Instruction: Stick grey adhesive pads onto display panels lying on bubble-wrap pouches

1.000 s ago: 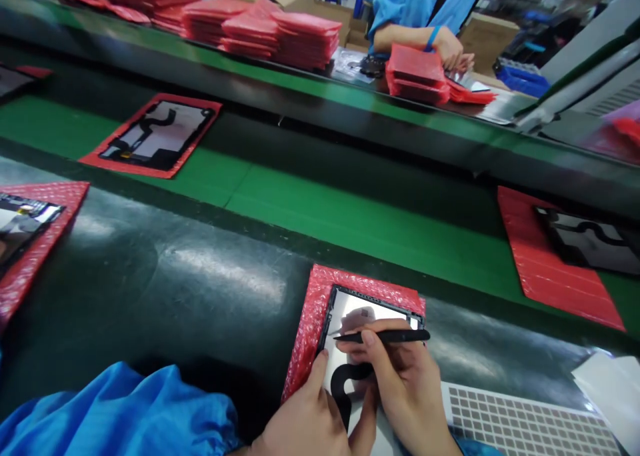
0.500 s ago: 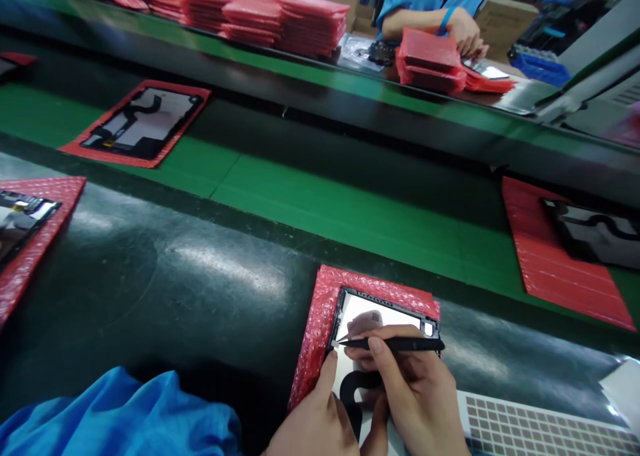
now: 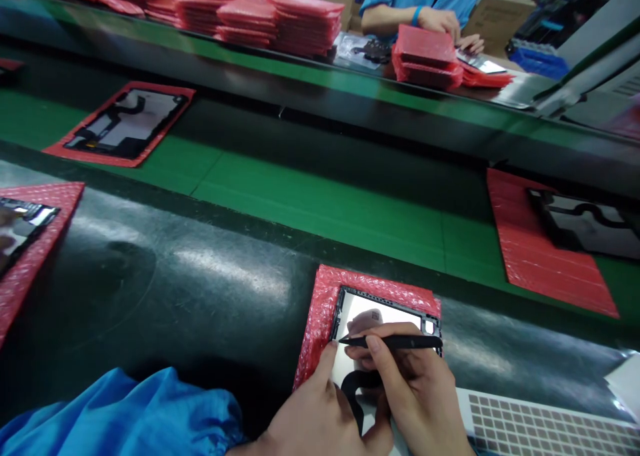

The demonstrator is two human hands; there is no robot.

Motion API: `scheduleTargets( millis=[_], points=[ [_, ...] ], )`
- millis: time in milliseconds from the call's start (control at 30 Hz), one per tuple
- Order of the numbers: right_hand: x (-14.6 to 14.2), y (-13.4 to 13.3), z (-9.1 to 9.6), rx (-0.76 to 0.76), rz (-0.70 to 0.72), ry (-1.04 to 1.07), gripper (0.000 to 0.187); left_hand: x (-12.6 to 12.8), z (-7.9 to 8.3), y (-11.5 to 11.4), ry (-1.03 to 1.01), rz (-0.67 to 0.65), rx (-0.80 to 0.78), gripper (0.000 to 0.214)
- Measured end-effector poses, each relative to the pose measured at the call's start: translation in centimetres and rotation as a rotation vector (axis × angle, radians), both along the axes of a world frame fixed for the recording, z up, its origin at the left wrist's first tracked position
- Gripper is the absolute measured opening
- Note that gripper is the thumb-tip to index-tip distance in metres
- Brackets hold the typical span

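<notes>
A tablet screen panel (image 3: 351, 307) with a black frame and shiny silver back lies on a red bubble-wrap bag (image 3: 324, 295) in front of me. My right hand (image 3: 417, 386) grips black pointed tweezers (image 3: 413, 342), held nearly level over the panel. Their tip is at the panel's left edge. My left hand (image 3: 325, 406) has its index finger stretched out onto that same edge, right beside the tip, with the thumb apart; its other fingers are partly hidden. A black curved flex cable (image 3: 354, 384) runs across the panel between my hands.
A green conveyor belt (image 3: 300, 193) carries panels on red bags, at left (image 3: 120, 123) and right (image 3: 585, 223). Another bagged panel (image 3: 37, 219) lies left on my bench. A sticker sheet (image 3: 545, 419) is at right. Across the belt, a co-worker's hands (image 3: 445, 26) work beside red stacks (image 3: 305, 26).
The bagged panels on the belt have slid left. My left index fingertip has moved slightly up along the edge, covering a small pale piece seen there before. The co-worker's hands have moved apart.
</notes>
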State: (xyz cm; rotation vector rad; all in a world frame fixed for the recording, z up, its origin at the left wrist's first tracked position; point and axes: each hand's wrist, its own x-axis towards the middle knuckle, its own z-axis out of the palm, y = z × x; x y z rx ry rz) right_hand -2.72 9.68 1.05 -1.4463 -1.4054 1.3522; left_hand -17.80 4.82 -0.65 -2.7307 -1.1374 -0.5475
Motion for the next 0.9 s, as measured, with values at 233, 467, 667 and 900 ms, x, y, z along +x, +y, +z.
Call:
scheduleTargets(
  millis=[233, 467, 667, 900],
  points=[
    [0.3, -0.1, -0.2, -0.024, -0.011, 0.039, 0.018, 0.0, 0.8, 0.5, -0.027, 0.007, -0.034, 0.013],
    [0.0, 0.1, 0.3, 0.012, -0.088, 0.206, 0.021, -0.8, 3.1, 1.3, 0.098, -0.104, -0.240, 0.038],
    [4.1, -0.5, 2.3, 0.214, -0.186, 0.285, 0.017, -4.8, 4.4, 1.6, 0.215, 0.370, -0.678, 0.031],
    [11.8, -1.0, 1.7, 0.303, -0.400, 0.146, 0.023, -5.7, 4.0, 1.0, -0.475, 0.352, -0.928, 0.025]
  ],
)
